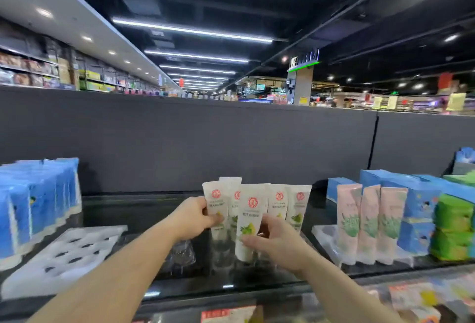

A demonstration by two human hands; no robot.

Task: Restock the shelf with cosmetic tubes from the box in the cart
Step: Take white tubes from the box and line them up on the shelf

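Several white cosmetic tubes with red round logos and green fruit prints stand upright in a cluster on the dark glossy shelf (pixel 144 209). My left hand (pixel 192 217) grips the leftmost white tube (pixel 214 204) from its left side. My right hand (pixel 277 240) holds the front white tube (pixel 250 217) low on its body, thumb across the front. Two or three more white tubes (pixel 298 207) stand behind and to the right. The box and the cart are out of view.
A white moulded tray (pixel 64 253) with round holes lies at the left. Blue packs (pixel 38 202) stand at the far left. Pink tubes (pixel 370 220), blue boxes (pixel 416 202) and green packs (pixel 452 225) fill the right. A dark back panel (pixel 231 142) rises behind.
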